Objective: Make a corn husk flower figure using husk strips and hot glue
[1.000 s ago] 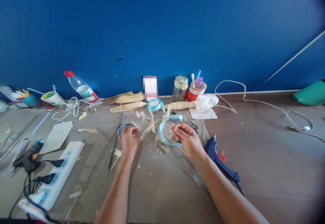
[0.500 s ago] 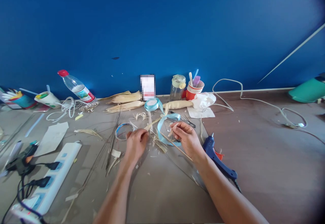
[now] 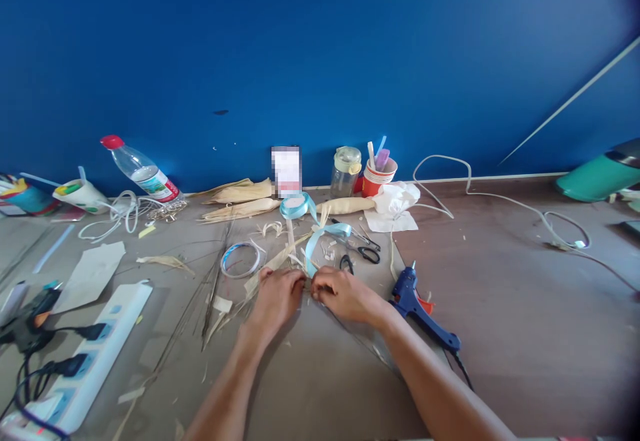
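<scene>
My left hand point(image 3: 281, 296) rests low over the table with its fingers curled together. Close beside it, my right hand point(image 3: 346, 295) has its fingers bent in a pinch, the tips almost meeting the left ones. Whatever lies between the fingertips is too small and covered to make out. Dry husk strips point(image 3: 285, 254) lie under and just beyond the left hand. A light blue ribbon point(image 3: 309, 254) loops down to the right fingertips from its roll point(image 3: 295, 206). Black-handled scissors point(image 3: 369, 254) lie beyond the right hand, partly under the ribbon.
A blue glue gun point(image 3: 417, 307) lies right of my right forearm. Left are a tape roll point(image 3: 225, 259), dark thin wires point(image 3: 213, 294) and a power strip point(image 3: 107, 347). Along the wall stand a leaning bottle point(image 3: 145, 174), a jar point(image 3: 345, 173) and red paper cups point(image 3: 379, 179).
My right hand has moved left and down, beside my left hand. The thin stick and pale strip at it no longer show. The scissors' handles are uncovered. The view has shifted slightly right.
</scene>
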### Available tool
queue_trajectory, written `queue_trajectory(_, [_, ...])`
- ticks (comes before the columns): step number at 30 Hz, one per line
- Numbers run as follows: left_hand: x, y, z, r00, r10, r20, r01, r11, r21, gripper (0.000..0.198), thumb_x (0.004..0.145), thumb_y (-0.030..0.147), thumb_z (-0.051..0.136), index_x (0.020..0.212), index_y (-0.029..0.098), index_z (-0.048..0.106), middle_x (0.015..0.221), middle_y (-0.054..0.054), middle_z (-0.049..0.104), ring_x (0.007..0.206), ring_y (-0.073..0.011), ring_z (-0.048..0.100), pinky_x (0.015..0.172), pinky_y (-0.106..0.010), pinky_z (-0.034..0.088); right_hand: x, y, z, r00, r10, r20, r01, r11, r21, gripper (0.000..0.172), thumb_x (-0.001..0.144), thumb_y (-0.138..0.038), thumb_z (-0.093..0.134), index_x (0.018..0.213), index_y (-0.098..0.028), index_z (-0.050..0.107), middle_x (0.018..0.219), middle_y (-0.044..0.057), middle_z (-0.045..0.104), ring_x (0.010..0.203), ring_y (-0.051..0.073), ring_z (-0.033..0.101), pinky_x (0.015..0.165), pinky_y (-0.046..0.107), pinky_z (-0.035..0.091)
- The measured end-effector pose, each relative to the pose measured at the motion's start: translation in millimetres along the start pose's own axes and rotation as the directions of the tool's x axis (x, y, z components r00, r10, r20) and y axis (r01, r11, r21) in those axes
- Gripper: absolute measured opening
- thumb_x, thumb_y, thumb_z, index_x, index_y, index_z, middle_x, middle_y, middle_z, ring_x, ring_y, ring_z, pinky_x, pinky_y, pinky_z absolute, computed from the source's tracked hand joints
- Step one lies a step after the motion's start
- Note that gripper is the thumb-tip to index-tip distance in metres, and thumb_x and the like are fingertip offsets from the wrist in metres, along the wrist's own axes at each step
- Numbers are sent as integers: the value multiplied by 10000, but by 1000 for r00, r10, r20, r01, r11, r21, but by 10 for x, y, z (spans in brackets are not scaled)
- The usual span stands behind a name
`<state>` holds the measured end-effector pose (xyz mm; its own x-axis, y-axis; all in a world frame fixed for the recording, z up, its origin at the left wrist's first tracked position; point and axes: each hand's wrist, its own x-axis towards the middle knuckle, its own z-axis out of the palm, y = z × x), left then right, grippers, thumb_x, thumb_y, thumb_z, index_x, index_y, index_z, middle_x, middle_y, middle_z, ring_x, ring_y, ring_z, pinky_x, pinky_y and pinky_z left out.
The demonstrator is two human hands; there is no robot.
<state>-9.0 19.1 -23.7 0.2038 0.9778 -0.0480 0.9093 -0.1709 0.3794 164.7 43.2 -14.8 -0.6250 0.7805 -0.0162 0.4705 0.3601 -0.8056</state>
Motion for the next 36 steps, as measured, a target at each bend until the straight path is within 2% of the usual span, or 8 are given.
queue_trajectory(6, [-22,-57,-28,1000,-10,-19,11,998,57,216,844,239,463,738,209,649,814,-41,664,823,-192,605,801,-330,308,-2,-148,102,988,77,136,-15,914,-405,226,839,-179,477,791,-192,697,896,57,631,736,137,595,645,223,404])
queue_trajectory(10, [-14,-86,-15,1000,-4,-19,5,999,42,234,849,243,466,702,195,642,792,-45,650,809,-195,600,790,-333,317,-2,-204,146,987,96,127,-11,838,-545,286,872,-226,422,800,-186,696,908,72,633,685,146,604,586,238,389])
queue_trajectory(13, [6,-116,11,998,14,-54,-15,1000,-15,173,837,224,493,877,219,661,856,-39,646,827,-191,596,806,-331,326,-7,-217,143,988,81,135,5,841,-540,284,876,-239,420,806,-182,690,898,67,637,709,150,614,591,235,391])
queue_trajectory(16, [15,-143,34,995,55,-82,-59,997,-51,304,840,175,470,1095,260,611,943,-37,633,873,-182,586,836,-332,327,-9,-233,118,986,79,148,9,856,-518,282,875,-229,425,785,-182,688,889,61,640,733,149,615,607,233,398])
queue_trajectory(22, [-18,-131,8,995,93,-42,-94,995,-23,305,833,95,396,842,219,675,846,-26,589,808,-163,575,852,-353,313,-11,-235,90,981,99,165,-6,871,-491,274,870,-211,434,812,-182,700,904,75,647,780,157,617,655,232,413])
queue_trajectory(28, [-10,-127,19,991,99,-90,-99,995,5,404,801,52,391,1011,270,659,928,-40,559,893,-177,554,856,-358,311,-11,-115,79,990,112,91,-57,884,-463,273,882,-232,432,826,-180,694,907,69,640,805,149,609,716,222,411])
queue_trajectory(32, [1,-150,48,995,58,-81,-55,997,48,333,782,62,424,902,238,680,900,-36,576,841,-174,557,889,-373,303,-7,-60,55,995,92,37,-63,877,-476,254,865,-215,462,781,-176,698,857,75,637,850,165,583,790,243,396])
queue_trajectory(36, [9,-163,41,986,-11,-166,21,998,55,297,778,49,415,824,207,663,911,-45,594,884,-177,558,913,-369,305,-21,-62,42,991,135,-19,-125,840,-528,285,871,-209,430,814,-184,708,906,93,631,872,181,569,799,269,384])
